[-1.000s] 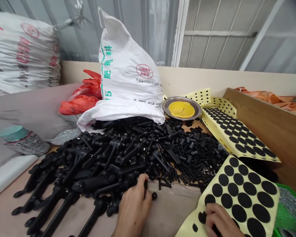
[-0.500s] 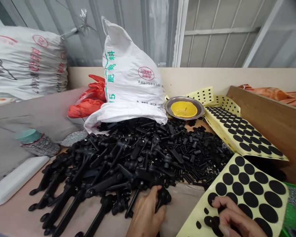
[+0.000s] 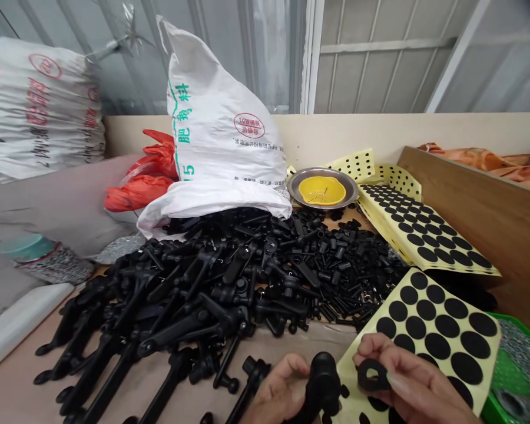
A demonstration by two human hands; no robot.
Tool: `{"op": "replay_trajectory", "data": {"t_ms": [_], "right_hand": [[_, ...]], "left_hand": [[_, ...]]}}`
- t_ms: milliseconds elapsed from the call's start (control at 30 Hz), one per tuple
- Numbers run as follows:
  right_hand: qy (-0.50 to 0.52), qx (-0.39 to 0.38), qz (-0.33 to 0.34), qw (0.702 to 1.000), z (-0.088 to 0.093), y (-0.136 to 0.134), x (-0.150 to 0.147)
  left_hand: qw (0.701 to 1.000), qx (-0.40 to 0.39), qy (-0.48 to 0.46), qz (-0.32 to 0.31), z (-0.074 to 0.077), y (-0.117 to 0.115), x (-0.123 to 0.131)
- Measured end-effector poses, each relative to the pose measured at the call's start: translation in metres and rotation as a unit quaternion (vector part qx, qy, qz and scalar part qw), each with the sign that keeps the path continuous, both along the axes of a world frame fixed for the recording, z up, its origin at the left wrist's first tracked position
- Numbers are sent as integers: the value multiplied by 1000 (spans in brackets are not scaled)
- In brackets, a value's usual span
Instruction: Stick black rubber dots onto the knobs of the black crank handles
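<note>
Thumb and fingers of the left hand [image 3: 277,391] curl around a black knobbed part [image 3: 324,377], held up at the near edge of the view. Just beside it, the right hand [image 3: 415,383] pinches a flat black ring [image 3: 371,384] between thumb and fingers, its hole facing the camera, over a yellow sheet [image 3: 428,327] of black discs [image 3: 437,345]. Right of the sheet, a green tray [image 3: 510,365] bears small grey bits [image 3: 523,341]. Past the left hand spreads a heap of black levered parts [image 3: 194,294], with smaller black pieces [image 3: 340,259] on its right side. Farther off sit a stack of dotted sheets [image 3: 424,228], a steel bowl [image 3: 352,193] holding a yellow strainer [image 3: 322,191], and a white sack [image 3: 229,135]; behind them rises a grey ribbed wall [image 3: 269,53].
</note>
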State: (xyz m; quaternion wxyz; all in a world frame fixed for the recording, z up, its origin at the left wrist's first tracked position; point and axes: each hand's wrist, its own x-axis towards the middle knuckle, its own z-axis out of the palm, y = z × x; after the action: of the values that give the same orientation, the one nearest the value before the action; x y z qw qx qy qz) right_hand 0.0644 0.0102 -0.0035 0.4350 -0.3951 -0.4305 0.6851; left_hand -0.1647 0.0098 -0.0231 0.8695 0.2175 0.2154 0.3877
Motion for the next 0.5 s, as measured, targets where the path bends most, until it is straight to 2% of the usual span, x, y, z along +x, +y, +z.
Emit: {"op": "replay_trajectory", "data": {"t_ms": [133,233,367,500], "right_hand": [[35,-37,-8,999,8,-1,0],[27,-41,-2,999,13,-3,-4],[16,-51,26,998,13,-6,-10],[-16,-35,46,998,12,-7,-15]], "left_hand": [[999,5,-9,33,-4,-2,5],[997,4,75,-19,-3,1,9],[978,57,198,-44,11,2,14],[959,107,257,-58,26,-1,15]]}}
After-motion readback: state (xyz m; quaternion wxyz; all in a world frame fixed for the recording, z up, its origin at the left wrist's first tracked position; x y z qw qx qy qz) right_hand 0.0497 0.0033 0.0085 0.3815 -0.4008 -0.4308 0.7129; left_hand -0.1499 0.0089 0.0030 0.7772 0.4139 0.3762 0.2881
